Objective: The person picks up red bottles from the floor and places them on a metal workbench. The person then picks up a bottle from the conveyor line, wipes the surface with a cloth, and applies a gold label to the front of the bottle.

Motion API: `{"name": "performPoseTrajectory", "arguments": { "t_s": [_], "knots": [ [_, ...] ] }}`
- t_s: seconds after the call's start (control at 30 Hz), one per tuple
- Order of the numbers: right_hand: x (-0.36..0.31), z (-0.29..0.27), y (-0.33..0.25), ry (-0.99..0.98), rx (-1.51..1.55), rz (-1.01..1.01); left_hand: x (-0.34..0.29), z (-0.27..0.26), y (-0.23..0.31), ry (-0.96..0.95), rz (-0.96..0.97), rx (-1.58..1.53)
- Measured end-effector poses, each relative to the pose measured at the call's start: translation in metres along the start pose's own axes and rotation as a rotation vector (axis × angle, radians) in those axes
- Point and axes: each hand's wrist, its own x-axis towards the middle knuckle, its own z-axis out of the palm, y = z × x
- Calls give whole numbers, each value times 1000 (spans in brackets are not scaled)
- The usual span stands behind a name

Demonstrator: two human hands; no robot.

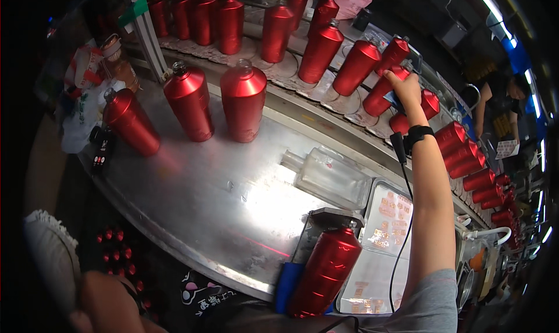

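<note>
My right hand (406, 90) reaches to the conveyor, its fingers wrapped around the upper part of a red bottle (378, 100). Around that wrist is a black band with a cable running down. At the lower left, what appears to be my left hand (108, 301) is dark beside a black strap, and its fingers cannot be made out. Close to my body, another red bottle (327, 272) leans tilted in a metal stand (317, 219) with a blue pad. Three more red bottles stand on the metal table (192, 187), one being the rightmost bottle (243, 103).
Along the conveyor (285, 71) stand several red bottles. A clear glass bottle (332, 178) lies on the table beside printed sheets (372, 269). A metal post (145, 33) rises at the back left. Far right, another person (498, 103) holds a sheet.
</note>
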Motion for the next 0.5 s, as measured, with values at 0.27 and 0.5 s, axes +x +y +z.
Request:
{"name": "performPoseTrajectory", "arguments": {
  "t_s": [0.27,0.5],
  "knots": [
    [-4,-11,37,29,-50,23,1,1,31,142,-5,-146],
    [-40,-39,53,98,6,18,-16,6,57,162,25,-192]
  ]
}}
